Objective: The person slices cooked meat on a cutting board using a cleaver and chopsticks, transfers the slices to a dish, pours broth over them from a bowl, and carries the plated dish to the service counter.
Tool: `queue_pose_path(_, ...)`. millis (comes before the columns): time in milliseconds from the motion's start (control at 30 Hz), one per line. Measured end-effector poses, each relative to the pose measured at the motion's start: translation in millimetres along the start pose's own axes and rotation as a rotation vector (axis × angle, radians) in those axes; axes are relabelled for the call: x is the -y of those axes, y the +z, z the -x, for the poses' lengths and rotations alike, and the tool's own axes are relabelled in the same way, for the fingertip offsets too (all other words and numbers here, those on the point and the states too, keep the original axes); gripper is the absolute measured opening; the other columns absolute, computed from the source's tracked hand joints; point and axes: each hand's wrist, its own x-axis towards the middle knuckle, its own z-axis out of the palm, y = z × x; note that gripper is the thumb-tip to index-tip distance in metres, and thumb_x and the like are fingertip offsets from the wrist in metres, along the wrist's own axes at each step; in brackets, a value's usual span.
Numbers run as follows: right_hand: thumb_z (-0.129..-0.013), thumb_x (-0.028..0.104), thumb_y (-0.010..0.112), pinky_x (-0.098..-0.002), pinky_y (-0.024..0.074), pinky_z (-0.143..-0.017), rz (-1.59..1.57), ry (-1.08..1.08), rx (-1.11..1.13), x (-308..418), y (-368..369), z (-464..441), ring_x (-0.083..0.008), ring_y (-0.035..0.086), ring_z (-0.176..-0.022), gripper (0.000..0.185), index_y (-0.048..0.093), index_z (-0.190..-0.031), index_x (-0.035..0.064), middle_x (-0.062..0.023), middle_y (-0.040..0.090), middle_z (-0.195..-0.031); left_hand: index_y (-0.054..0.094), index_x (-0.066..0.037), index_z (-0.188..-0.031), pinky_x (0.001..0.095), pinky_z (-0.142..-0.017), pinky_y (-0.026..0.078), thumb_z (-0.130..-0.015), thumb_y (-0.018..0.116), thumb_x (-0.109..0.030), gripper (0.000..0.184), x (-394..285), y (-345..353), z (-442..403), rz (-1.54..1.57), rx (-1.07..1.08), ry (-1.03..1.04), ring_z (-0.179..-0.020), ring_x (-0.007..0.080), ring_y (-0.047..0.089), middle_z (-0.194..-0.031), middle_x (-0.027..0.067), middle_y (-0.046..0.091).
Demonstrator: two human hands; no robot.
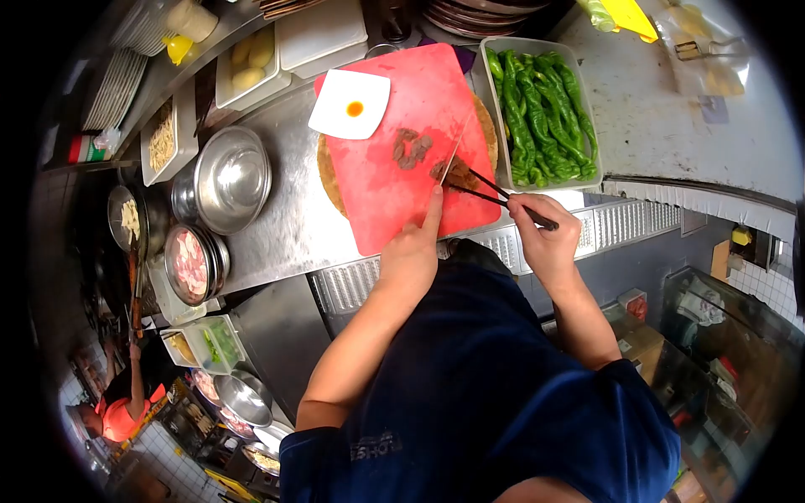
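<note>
A red cutting board (377,197) lies on a round wooden board. My left hand (413,251) is closed on a knife (454,151), its index finger stretched along the blade. In my right hand (549,239) are dark chopsticks (490,191), whose tips touch a brown piece of meat (460,174) beside the blade. Thin meat slices (411,148) lie on the board left of the knife. A white square plate (340,92) with an orange-brown spot of sauce rests at the board's upper left.
Right of the board stands a tub (597,178) of green peppers. Metal bowls (233,180) sit to the left, with a bowl of raw meat (189,264) below. A container of potatoes (249,84) stands behind. Another person (122,415) is at the far lower left by a pan.
</note>
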Motion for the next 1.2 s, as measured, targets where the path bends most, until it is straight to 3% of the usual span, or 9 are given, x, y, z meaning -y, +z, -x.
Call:
queue_pose_path(400,-0.09,0.002,0.077,-0.0288,0.0569,-0.071,-0.08,0.074,0.129,-8.6,-24.2,-16.3,-0.0201,0.072,-0.08,0.014,0.077,-0.102,-0.0027,-0.0154,0.076,-0.096,0.033,-0.014,-0.162,0.0525,-0.07,0.057,-0.08,0.056,0.008,0.088,25.8,-4.1,1.5,0.061,-0.115,0.037,-0.077,0.043,0.069,-0.093,0.0231,0.067)
queue_pose_path(600,-0.089,0.002,0.077,-0.0295,0.0552,-0.068,-0.019,0.075,0.022,-2.8,-16.3,-10.2,-0.0205,0.071,-0.074,0.013,0.076,-0.101,-0.0037,-0.016,0.075,-0.092,0.033,-0.015,-0.162,0.0488,-0.066,0.058,-0.083,0.057,0.004,0.084,-12.1,-41.5,43.3,-0.016,-0.082,0.041,-0.071,0.0377,0.068,-0.086,0.0178,0.062)
queue_pose_path(833,-0.088,-0.001,0.077,-0.031,0.0552,-0.067,-0.003,0.005,-0.014,4.1,-3.3,-5.2,-0.0265,0.071,-0.073,0.009,0.075,-0.096,-0.0047,-0.0187,0.074,-0.088,0.031,-0.016,-0.163,0.0453,-0.061,0.06,-0.084,0.058,-0.002,0.084,-9.2,-2.4,48.3,-0.066,-0.156,0.093,-0.068,0.0338,0.068,-0.086,0.0163,0.061)
queue_pose_path(1200,-0.086,-0.003,0.078,-0.0323,0.0561,-0.066,0.0,-0.092,0.028,0.3,4.1,-8.1,-0.0283,0.072,-0.074,0.01,0.074,-0.095,-0.0036,-0.0179,0.073,-0.087,0.037,-0.016,-0.161,0.0361,-0.044,0.055,-0.082,0.062,-0.009,0.083,-41.3,-12.4,39.4,-0.293,-0.227,0.047,-0.052,0.0225,0.063,-0.071,0.0095,0.058)
